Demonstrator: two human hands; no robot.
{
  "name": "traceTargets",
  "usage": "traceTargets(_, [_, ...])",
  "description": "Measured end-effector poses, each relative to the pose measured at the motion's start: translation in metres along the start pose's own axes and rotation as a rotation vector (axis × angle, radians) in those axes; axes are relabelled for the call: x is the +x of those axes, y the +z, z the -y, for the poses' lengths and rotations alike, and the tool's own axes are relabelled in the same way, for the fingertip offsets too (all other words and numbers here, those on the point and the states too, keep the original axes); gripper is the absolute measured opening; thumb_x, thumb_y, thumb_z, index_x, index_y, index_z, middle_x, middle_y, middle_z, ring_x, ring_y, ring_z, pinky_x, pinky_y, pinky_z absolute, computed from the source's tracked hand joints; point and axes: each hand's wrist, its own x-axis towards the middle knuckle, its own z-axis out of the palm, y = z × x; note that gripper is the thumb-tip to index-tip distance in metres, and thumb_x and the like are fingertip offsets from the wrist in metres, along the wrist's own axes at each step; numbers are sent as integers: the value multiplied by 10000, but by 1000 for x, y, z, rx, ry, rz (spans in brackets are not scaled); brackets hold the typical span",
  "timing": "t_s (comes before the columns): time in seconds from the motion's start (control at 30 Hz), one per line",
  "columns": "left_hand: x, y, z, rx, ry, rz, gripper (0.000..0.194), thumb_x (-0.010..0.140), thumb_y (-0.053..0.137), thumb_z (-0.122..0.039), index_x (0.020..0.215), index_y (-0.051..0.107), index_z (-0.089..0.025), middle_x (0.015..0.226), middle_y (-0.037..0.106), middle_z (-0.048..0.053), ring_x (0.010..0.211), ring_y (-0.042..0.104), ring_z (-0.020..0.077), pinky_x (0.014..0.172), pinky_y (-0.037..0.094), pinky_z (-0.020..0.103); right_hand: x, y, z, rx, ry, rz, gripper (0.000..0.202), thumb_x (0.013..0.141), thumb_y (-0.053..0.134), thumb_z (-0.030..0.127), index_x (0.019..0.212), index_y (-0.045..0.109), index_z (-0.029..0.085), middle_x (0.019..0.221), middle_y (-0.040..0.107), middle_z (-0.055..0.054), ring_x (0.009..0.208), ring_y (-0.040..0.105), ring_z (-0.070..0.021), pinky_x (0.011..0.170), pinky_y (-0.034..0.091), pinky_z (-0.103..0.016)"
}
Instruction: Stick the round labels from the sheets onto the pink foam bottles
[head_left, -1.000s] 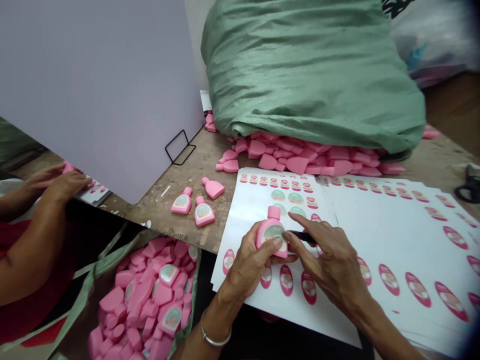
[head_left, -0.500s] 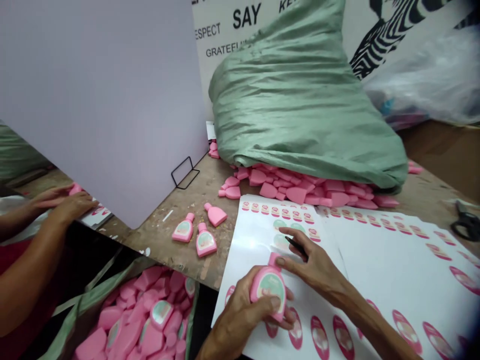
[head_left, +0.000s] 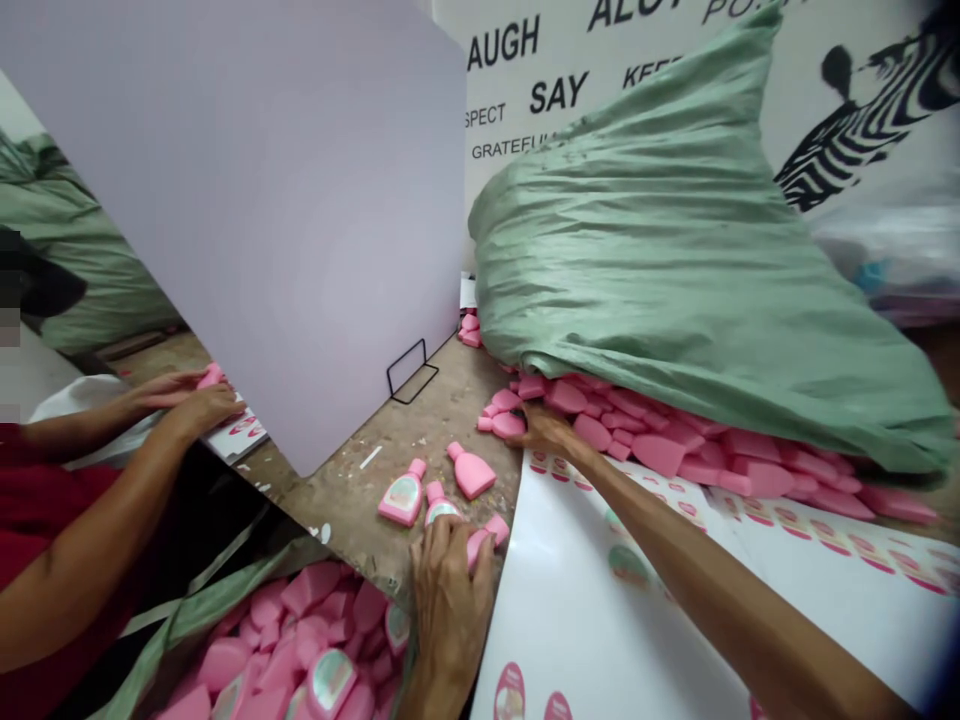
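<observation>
- The person's left hand (head_left: 448,585) lies palm down at the near edge of the wooden table (head_left: 450,400), fingers curled over a pink bottle (head_left: 487,533) whose cap end pokes out to the right of the fingertips.
- That bottle lies flat on the table, touching the left edge of the white sticker sheet (head_left: 600,620).
- The right hand (head_left: 546,430) is stretched far forward, its arm crossing the sticker sheet, and its fingers are closed loosely on the edge of a pile of plain pink bottles (head_left: 645,440).
- Whether those fingers pinch 1 bottle cannot be told; a bottle of the pile lies just under the fingertips.
- The pile spills from under a large green sack (head_left: 675,270) lying on the table.
- 3 more bottles lie loose just beyond the left hand: a labelled one (head_left: 402,495), another (head_left: 440,506) touching the knuckles, and a plain one (head_left: 471,472).
- Below the table edge, an open bag of pink bottles (head_left: 300,640) sits left of the left wrist.
- A lilac divider board (head_left: 262,200) stands at left; beyond it a co-worker's hands (head_left: 187,400) rest on another sheet.
</observation>
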Motion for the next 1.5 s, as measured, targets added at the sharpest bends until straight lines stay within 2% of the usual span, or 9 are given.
traceTargets(0.17, [19,2,13,157,-22,-180,277,884,505,-312,1090,617,-164,1098,604,146,1028,553,299,850,424,469,-6,-10,13,-26,35,72,439,696,682,457,969,611,120,923,680,-134,832,631,-243,653,414,-278])
traceTargets(0.3, [28,-8,1,-93,-68,-312,391,856,537,-374,1167,580,-141,1237,554,171,1178,482,316,960,385,485,-60,-31,36,33,118,36,414,732,630,486,1023,560,199,956,673,-74,880,631,-235,712,443,-300])
traceTargets(0.5, [-2,-10,-66,-891,-398,272,425,874,476,-446,1181,591,-175,1204,620,121,1147,560,248,961,450,356,-180,-46,79,495,315,50,303,734,638,435,932,520,239,883,674,-6,800,642,-178,694,485,-275])
traceTargets(0.63, [-28,-8,-86,-1032,-485,362,380,866,492,-433,1098,640,-172,1234,607,119,1162,553,246,994,438,351,-231,-62,87,597,371,63,268,751,631,369,969,541,243,910,663,-5,809,631,-168,723,493,-277])
traceTargets(0.73, [-29,-11,-88,-1145,-585,359,380,862,491,-433,1078,611,-145,1127,653,144,1010,633,247,884,511,374,-252,-79,66,568,362,75,380,798,584,397,1142,498,258,867,646,-13,762,621,-175,665,494,-285])
traceTargets(0.87, [-14,-12,-96,-1287,-613,384,369,842,527,-429,1048,524,-123,974,684,140,710,666,191,626,558,324,-251,-91,15,389,429,-133,254,918,349,427,1026,481,238,761,613,-19,584,552,-156,550,436,-292])
traceTargets(1.0, [-8,3,-110,-1194,-575,516,359,790,592,-453,945,528,-135,898,684,115,573,648,155,529,534,269,-228,-88,-20,111,366,-197,158,892,425,365,840,501,237,812,641,-27,711,560,-184,660,409,-322])
traceTargets(1.23, [-7,26,-116,-1059,-539,578,462,770,602,-519,990,563,-115,651,640,48,659,698,234,634,548,306,-214,-64,-35,-186,150,-185,171,897,440,293,811,554,198,791,631,-48,769,515,-193,693,310,-321])
traceTargets(1.5, [-6,36,-107,-1057,-558,589,501,765,594,-556,1018,564,-124,785,646,74,687,705,246,575,547,281,-217,-65,-37,-101,132,-149,154,878,468,289,766,531,204,745,615,-29,725,513,-174,687,318,-307])
